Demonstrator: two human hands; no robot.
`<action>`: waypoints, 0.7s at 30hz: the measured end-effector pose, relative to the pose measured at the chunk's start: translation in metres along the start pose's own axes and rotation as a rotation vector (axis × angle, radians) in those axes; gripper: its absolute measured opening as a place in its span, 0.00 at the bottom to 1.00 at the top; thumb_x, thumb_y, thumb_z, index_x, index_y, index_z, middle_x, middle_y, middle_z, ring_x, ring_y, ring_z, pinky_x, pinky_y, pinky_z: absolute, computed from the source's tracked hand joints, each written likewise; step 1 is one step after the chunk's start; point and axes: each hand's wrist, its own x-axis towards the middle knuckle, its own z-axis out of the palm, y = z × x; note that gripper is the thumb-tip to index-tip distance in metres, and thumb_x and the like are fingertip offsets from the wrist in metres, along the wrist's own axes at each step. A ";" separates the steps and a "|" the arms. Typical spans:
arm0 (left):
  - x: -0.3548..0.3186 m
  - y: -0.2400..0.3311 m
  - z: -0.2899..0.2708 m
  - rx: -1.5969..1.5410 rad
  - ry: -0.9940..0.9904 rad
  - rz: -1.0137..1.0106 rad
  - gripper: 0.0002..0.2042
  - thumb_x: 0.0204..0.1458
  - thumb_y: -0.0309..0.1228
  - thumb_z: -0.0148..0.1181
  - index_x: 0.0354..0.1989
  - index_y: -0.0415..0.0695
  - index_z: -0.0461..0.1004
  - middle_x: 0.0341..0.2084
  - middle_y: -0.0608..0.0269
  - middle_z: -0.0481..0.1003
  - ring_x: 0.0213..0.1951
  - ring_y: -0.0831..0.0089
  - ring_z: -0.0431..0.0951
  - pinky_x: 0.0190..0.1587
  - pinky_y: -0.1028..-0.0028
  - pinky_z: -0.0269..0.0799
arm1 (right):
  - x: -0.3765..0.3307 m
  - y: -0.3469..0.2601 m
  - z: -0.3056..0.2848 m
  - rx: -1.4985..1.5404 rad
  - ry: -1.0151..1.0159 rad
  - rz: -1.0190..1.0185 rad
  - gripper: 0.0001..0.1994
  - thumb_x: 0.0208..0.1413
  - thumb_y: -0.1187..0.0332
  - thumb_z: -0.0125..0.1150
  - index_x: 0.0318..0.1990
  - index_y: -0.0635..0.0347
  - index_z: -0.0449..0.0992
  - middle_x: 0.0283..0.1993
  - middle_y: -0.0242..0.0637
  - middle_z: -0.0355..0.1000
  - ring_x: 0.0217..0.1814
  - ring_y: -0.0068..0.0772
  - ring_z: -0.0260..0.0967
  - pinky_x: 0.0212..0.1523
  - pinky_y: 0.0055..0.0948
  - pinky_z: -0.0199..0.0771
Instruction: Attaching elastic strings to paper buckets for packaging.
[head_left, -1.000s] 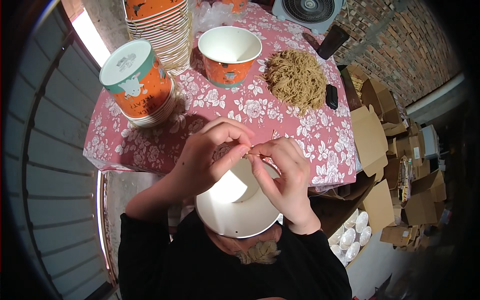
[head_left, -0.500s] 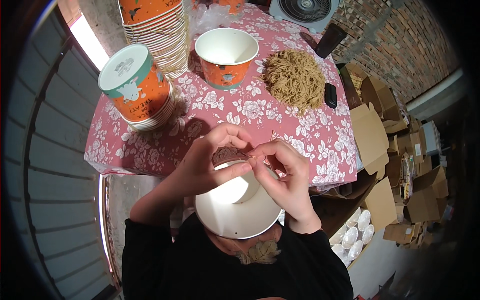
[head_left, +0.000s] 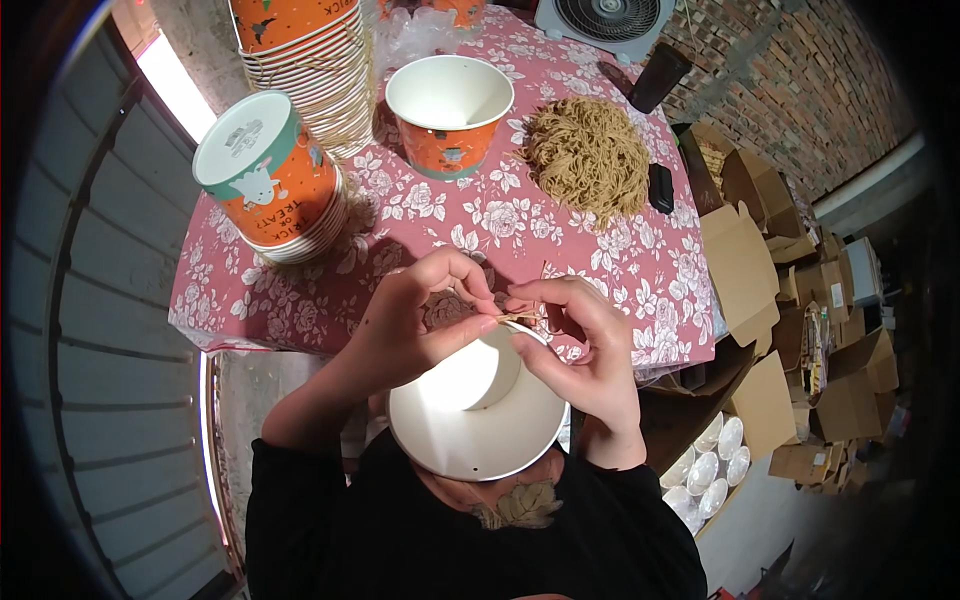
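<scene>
A white-lined paper bucket (head_left: 470,440) rests at my lap, its mouth tilted up and a small hole showing near its close rim. At its far rim, my left hand (head_left: 435,305) pinches a thin tan cord (head_left: 518,317) between thumb and forefinger. My right hand (head_left: 585,340) is just beside it, thumb and forefinger apart, the thumb by the bucket's rim and the forefinger above the cord. Loose ends of cord stick out between the two hands. How the cord passes through the rim is hidden by my fingers.
On the flowered pink tablecloth (head_left: 430,235) stand an orange bucket (head_left: 450,120), an upside-down stack of buckets (head_left: 270,180) and a taller stack (head_left: 310,80). A heap of tan cords (head_left: 588,155), a black cup (head_left: 660,78) and a fan (head_left: 605,20) are farther right. Cardboard boxes (head_left: 740,280) line the right.
My right thumb and forefinger have parted and drawn back from the left fingertips. The tan cord now shows at the rim, pinched in my left hand.
</scene>
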 end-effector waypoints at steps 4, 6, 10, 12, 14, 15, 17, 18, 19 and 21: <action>0.000 -0.004 0.000 -0.005 0.004 0.048 0.12 0.52 0.19 0.69 0.41 0.38 0.71 0.35 0.61 0.78 0.40 0.74 0.81 0.47 0.73 0.74 | -0.001 0.010 -0.004 -0.117 -0.073 -0.031 0.10 0.50 0.75 0.72 0.41 0.63 0.83 0.35 0.37 0.78 0.39 0.38 0.73 0.40 0.34 0.73; 0.000 -0.005 0.000 -0.002 0.009 0.052 0.12 0.52 0.19 0.69 0.40 0.38 0.71 0.34 0.61 0.78 0.40 0.74 0.81 0.46 0.73 0.74 | -0.001 0.013 -0.004 -0.175 -0.053 -0.112 0.09 0.50 0.74 0.73 0.39 0.62 0.84 0.35 0.36 0.78 0.37 0.38 0.73 0.38 0.34 0.73; 0.000 -0.008 0.000 0.023 0.013 0.073 0.12 0.51 0.18 0.68 0.39 0.40 0.70 0.33 0.61 0.77 0.38 0.75 0.80 0.43 0.74 0.72 | 0.001 0.010 -0.006 -0.218 -0.067 -0.131 0.07 0.48 0.75 0.73 0.36 0.60 0.83 0.33 0.35 0.77 0.36 0.38 0.72 0.36 0.34 0.72; 0.000 -0.008 -0.001 0.052 0.007 0.072 0.12 0.51 0.18 0.68 0.38 0.40 0.70 0.32 0.62 0.77 0.38 0.75 0.80 0.43 0.74 0.71 | 0.002 0.010 -0.007 -0.299 -0.068 -0.180 0.07 0.45 0.74 0.72 0.33 0.60 0.81 0.31 0.34 0.75 0.35 0.38 0.71 0.34 0.34 0.72; -0.001 -0.007 0.000 0.083 0.005 0.071 0.12 0.51 0.18 0.68 0.38 0.40 0.69 0.32 0.62 0.77 0.38 0.75 0.80 0.42 0.74 0.71 | 0.002 0.011 -0.007 -0.310 -0.056 -0.182 0.07 0.44 0.74 0.72 0.32 0.60 0.80 0.31 0.34 0.74 0.35 0.38 0.71 0.34 0.34 0.72; -0.001 -0.007 0.001 0.065 0.009 0.084 0.12 0.51 0.18 0.68 0.38 0.41 0.68 0.31 0.62 0.77 0.38 0.75 0.80 0.43 0.74 0.71 | 0.002 0.012 -0.007 -0.324 -0.043 -0.182 0.07 0.43 0.74 0.72 0.31 0.60 0.79 0.30 0.33 0.74 0.35 0.38 0.71 0.33 0.35 0.72; -0.001 -0.007 0.002 0.046 0.010 0.096 0.12 0.52 0.18 0.67 0.37 0.41 0.68 0.31 0.62 0.77 0.37 0.75 0.79 0.43 0.74 0.71 | 0.001 0.014 -0.008 -0.327 -0.032 -0.177 0.07 0.43 0.74 0.72 0.31 0.60 0.79 0.30 0.34 0.74 0.34 0.38 0.71 0.33 0.35 0.72; -0.001 -0.008 0.001 0.035 0.005 0.092 0.13 0.52 0.18 0.67 0.37 0.41 0.67 0.31 0.62 0.77 0.38 0.75 0.80 0.43 0.74 0.72 | 0.000 0.014 -0.009 -0.330 -0.023 -0.174 0.07 0.43 0.74 0.73 0.31 0.60 0.79 0.31 0.34 0.74 0.34 0.38 0.71 0.33 0.35 0.72; -0.002 -0.009 0.001 0.023 -0.001 0.088 0.13 0.53 0.18 0.67 0.37 0.41 0.66 0.31 0.61 0.77 0.38 0.75 0.80 0.43 0.74 0.72 | 0.000 0.015 -0.010 -0.330 -0.021 -0.173 0.07 0.43 0.74 0.73 0.31 0.60 0.79 0.31 0.34 0.74 0.34 0.38 0.71 0.33 0.35 0.72; -0.002 -0.012 0.002 -0.001 0.007 0.080 0.13 0.53 0.17 0.67 0.37 0.41 0.65 0.31 0.61 0.77 0.38 0.75 0.80 0.43 0.74 0.72 | -0.001 0.015 -0.011 -0.333 -0.017 -0.166 0.07 0.44 0.74 0.73 0.31 0.60 0.79 0.30 0.34 0.74 0.34 0.38 0.71 0.33 0.35 0.72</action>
